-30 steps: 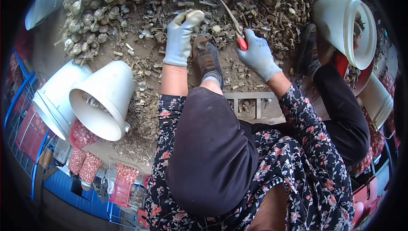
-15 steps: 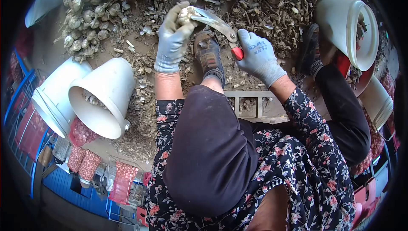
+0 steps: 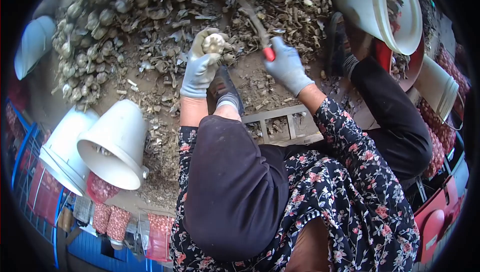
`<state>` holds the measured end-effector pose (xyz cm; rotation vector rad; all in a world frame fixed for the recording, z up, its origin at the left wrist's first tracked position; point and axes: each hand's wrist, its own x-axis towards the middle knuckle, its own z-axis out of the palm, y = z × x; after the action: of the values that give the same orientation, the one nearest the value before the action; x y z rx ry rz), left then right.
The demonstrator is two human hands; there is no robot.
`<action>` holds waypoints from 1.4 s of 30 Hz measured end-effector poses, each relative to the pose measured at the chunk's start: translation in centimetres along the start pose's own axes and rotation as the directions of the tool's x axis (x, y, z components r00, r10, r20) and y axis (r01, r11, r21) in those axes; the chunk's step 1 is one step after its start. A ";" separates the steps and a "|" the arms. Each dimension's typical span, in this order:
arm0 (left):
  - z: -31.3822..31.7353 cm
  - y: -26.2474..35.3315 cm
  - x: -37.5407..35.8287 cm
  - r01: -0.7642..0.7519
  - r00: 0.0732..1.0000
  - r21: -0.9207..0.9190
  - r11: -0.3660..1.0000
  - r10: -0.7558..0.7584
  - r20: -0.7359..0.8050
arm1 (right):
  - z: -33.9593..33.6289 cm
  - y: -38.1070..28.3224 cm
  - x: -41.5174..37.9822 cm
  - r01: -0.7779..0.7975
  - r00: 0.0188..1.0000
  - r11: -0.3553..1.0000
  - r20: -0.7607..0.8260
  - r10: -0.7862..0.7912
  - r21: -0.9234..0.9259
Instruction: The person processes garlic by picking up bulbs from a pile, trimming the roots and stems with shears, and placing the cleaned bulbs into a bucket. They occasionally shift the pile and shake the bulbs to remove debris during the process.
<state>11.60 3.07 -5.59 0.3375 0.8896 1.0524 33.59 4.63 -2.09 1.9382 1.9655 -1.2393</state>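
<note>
In my gloved left hand [image 3: 199, 67], a pale garlic bulb [image 3: 213, 44] is gripped by the fingers, its underside turned up towards me. My gloved right hand [image 3: 289, 66] is wrapped round the red handle of pruning shears [image 3: 256, 23], whose long blades point up and left, apart from the bulb. The palm hides most of the handle. Beyond both hands, cut stalks and dry leaves [image 3: 285, 24] litter the ground. A heap of garlic bulbs [image 3: 95, 27] with stalks lies to the upper left.
Two white buckets [image 3: 120, 137] [image 3: 62, 147] lie tipped at the left. Another white bucket [image 3: 400, 12] leans at the upper right. A wooden slatted frame [image 3: 280, 119] lies by my legs. Net bags of garlic [image 3: 117, 222] stand at the lower left.
The shears have come away from the garlic bulb, and my right hand has moved left and slightly down. The bulb is now turned with its underside showing. The whole view has shifted.
</note>
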 end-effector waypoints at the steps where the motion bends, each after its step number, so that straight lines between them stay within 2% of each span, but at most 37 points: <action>1: 0.6 0.0 -0.2 -0.031 0.999 -0.167 0.985 0.036 0.028 | -0.3 1.2 0.5 -0.074 0.985 0.992 -0.147 0.089 0.100; 3: 1.2 0.0 -0.3 -0.033 0.999 -0.186 0.982 0.037 0.021 | -1.9 3.4 2.6 -0.190 0.947 0.970 -0.234 0.222 0.152; 5: 0.7 0.1 0.6 0.091 0.996 -0.240 0.966 -0.094 -0.002 | -3.6 4.8 4.7 -0.205 0.924 0.972 -0.304 0.231 0.114; 6: 0.1 -0.3 1.4 0.100 0.994 -0.086 0.991 -0.103 -0.042 | -4.3 4.7 5.7 -0.207 0.923 0.971 -0.306 0.233 0.116; 7: 0.3 -0.2 1.8 0.102 0.993 -0.086 0.991 -0.106 -0.044 | -5.1 4.2 6.7 -0.180 0.912 0.981 -0.363 0.193 0.068; 8: 0.5 -0.1 2.1 0.139 0.989 0.000 0.990 -0.139 -0.043 | -5.5 3.8 7.6 -0.155 0.897 0.988 -0.415 0.148 0.018; 10: 1.6 0.4 2.5 0.195 0.981 0.131 0.972 -0.190 -0.048 | -5.4 3.6 10.1 -0.160 0.898 0.987 -0.421 0.130 -0.034; 12: 2.8 0.9 2.3 0.240 0.970 0.156 0.958 -0.231 -0.078 | -4.8 4.0 12.4 -0.163 0.897 0.980 -0.432 0.096 -0.119; 13: 3.1 1.2 2.3 0.281 0.958 0.179 0.943 -0.266 -0.103 | -4.1 4.8 13.1 -0.159 0.897 0.980 -0.431 0.093 -0.120; 15: 2.7 1.1 2.8 0.276 0.961 0.183 0.944 -0.269 -0.065 | -3.2 5.5 13.7 -0.107 0.878 0.993 -0.465 0.117 0.049; 16: 2.7 0.8 3.0 0.272 0.962 0.176 0.946 -0.267 -0.051 | -2.7 5.6 13.1 -0.025 0.837 0.999 -0.546 0.044 0.042; 17: 2.7 0.6 2.8 0.272 0.962 0.164 0.948 -0.269 -0.040 | -2.0 5.5 12.3 -0.021 0.843 0.999 -0.537 0.037 0.036; 18: 2.7 0.2 3.1 0.258 0.966 0.131 0.957 -0.258 -0.018 | -1.7 4.2 10.8 0.083 0.895 0.809 -0.400 0.196 0.581; 19: 2.8 0.2 3.3 0.270 0.962 0.185 0.945 -0.271 -0.021 | -1.5 2.7 9.1 0.099 0.949 0.339 -0.191 0.250 0.936; 21: 2.8 -0.6 3.8 0.125 0.990 0.201 0.972 -0.136 0.040 | -2.2 -1.5 5.7 -0.037 0.990 -0.160 0.058 0.127 0.986; 22: 3.5 0.0 3.9 0.028 0.991 0.182 0.983 -0.052 0.124 | -1.9 -2.7 4.9 -0.084 0.991 -0.243 0.106 0.078 0.966; 23: 4.0 0.7 3.1 0.009 0.994 0.072 0.997 -0.016 0.106 | -1.7 -3.9 4.3 -0.145 0.985 -0.274 0.164 0.049 0.951; 25: 3.2 1.8 2.1 -0.039 0.996 0.120 0.992 0.029 0.080 | -1.6 -5.4 3.5 -0.143 0.989 -0.055 0.145 0.032 0.988; 26: 3.0 1.8 1.6 -0.045 0.997 0.118 0.992 0.036 0.074 | -1.7 -5.9 3.3 -0.137 0.991 -0.039 0.137 -0.007 0.990; 27: 2.9 1.8 1.1 -0.108 0.994 0.076 0.991 0.105 0.037 | -1.8 -6.3 3.5 -0.139 0.990 -0.029 0.138 -0.014 0.990; 29: 2.4 1.8 0.5 -0.172 0.985 0.030 0.985 0.173 -0.005 | -1.8 -6.8 3.8 -0.042 0.983 0.223 0.081 -0.166 0.974; 30: 2.2 2.2 0.2 -0.191 0.981 -0.014 0.982 0.190 -0.035 | -2.1 -7.6 3.4 -0.040 0.983 0.308 0.092 -0.158 0.951; 31: 2.0 2.7 0.0 -0.211 0.976 -0.056 0.976 0.207 -0.066 | -1.9 -7.8 3.5 -0.042 0.982 0.314 0.097 -0.163 0.948; 33: 1.9 3.7 -0.4 -0.226 0.972 -0.027 0.974 0.223 -0.079 | -1.3 -8.3 3.8 -0.010 0.977 0.412 0.096 -0.188 0.911; 34: 2.1 4.1 -0.6 -0.299 0.944 0.007 0.954 0.297 -0.147 | -1.7 -8.5 3.8 -0.061 0.977 0.477 0.150 -0.150 0.877; 35: 2.1 4.2 -0.9 -0.363 0.907 0.045 0.931 0.364 -0.211 | -1.5 -8.1 3.4 -0.065 0.976 0.478 0.155 -0.150 0.876; 37: 0.9 4.9 -1.5 -0.411 0.879 0.029 0.911 0.404 -0.251 | -0.6 -6.8 2.4 0.022 0.998 0.791 0.027 -0.048 0.611; 38: 0.3 5.3 -1.6 -0.434 0.871 0.013 0.901 0.423 -0.248 | -0.4 -5.9 1.4 -0.040 0.991 0.844 0.128 -0.034 0.534; 39: -0.2 5.3 -1.9 -0.450 0.865 -0.004 0.893 0.435 -0.248 | -0.7 -6.1 -0.2 0.027 0.988 0.881 0.123 -0.096 0.473; 41: -0.9 4.5 -2.3 -0.459 0.865 -0.061 0.886 0.430 -0.257 | -0.4 -6.0 -2.1 -0.055 0.947 0.922 0.312 -0.073 0.382; 42: -1.1 4.4 -2.0 -0.477 0.862 -0.116 0.871 0.439 -0.253 | -0.4 -6.6 -2.6 -0.035 0.938 0.906 0.327 -0.116 0.423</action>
<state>7.68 3.29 -2.54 0.2957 0.9259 1.6298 28.42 3.83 2.70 1.6768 1.6656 -2.0017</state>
